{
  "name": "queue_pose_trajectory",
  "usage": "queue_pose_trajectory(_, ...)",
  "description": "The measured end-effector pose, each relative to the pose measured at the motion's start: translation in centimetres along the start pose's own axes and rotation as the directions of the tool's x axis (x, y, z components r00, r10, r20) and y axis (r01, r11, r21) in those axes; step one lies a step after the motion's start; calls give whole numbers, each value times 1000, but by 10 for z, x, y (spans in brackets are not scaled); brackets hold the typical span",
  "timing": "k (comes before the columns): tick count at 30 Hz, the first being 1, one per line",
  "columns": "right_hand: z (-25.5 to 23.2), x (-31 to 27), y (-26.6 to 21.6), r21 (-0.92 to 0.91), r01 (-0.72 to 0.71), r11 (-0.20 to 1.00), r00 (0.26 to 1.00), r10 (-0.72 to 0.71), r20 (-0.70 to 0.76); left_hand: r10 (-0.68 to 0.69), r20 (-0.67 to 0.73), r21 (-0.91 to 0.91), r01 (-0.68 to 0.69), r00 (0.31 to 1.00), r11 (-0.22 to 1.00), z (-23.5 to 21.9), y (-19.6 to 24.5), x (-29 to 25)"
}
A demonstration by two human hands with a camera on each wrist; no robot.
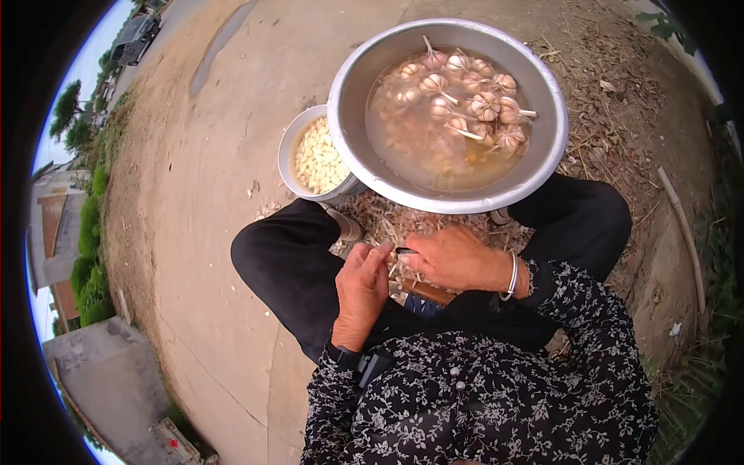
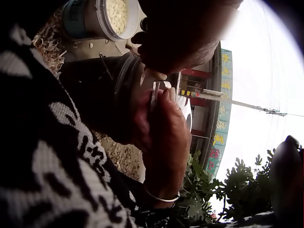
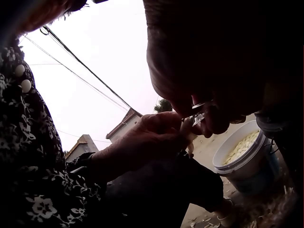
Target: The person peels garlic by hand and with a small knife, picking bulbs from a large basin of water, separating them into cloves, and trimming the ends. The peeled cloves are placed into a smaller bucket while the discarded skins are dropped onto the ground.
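Note:
In the head view both hands meet over the lap. My left hand (image 1: 363, 283) pinches a pale piece of garlic (image 3: 186, 127), mostly covered by the fingers. Close against it, my right hand (image 1: 457, 260) grips a small knife (image 1: 404, 250); its short blade glints in the right wrist view, and the fist hides the rest. Beyond the hands stands a wide metal basin (image 1: 548, 116) of cloudy water with several unpeeled garlic bulbs (image 1: 484, 106) in it. Left of the basin, a white bucket (image 1: 286, 155) holds peeled garlic cloves (image 1: 318, 159).
Garlic skins (image 1: 380, 213) litter the ground between the feet, under the basin's near edge. Bent knees in black trousers (image 1: 283, 244) flank the hands. Dry leaves (image 1: 608, 128) and a stick (image 1: 682, 232) lie to the right, concrete paving (image 1: 221, 225) to the left.

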State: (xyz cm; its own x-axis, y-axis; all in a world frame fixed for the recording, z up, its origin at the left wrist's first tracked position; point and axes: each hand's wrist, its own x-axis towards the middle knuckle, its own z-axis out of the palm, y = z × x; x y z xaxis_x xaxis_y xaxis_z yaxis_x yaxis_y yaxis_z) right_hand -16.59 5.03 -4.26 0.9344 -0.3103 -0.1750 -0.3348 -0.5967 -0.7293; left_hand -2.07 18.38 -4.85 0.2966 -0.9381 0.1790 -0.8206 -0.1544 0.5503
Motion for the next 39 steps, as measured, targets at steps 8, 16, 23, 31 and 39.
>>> queue_pose_trajectory(8, 5, 0, 7, 54, 19, 998, 1000, -18, -22, -41, 115, -151, 58, 993, 987, 3, -1, -1)
queue_pose_trajectory(16, -1, 0, 5, -3, -16, 1000, 998, 16, 65, 122, 78, -38, -119, 989, 992, -2, -4, 3)
queue_pose_trajectory(23, -9, 1, 9, 237, -30, 971, 994, 4, 109, -407, 451, -803, 560, 794, 203, 22, -17, -20)
queue_pose_trajectory(31, -3, -3, 19, 212, -83, 974, 991, 58, 121, -386, 537, -809, 327, 750, -489, 27, -22, -16)
queue_pose_trajectory(39, -5, 2, 10, 198, -60, 978, 997, 49, 60, -458, 364, -858, 483, 811, 172, 16, -28, -17)
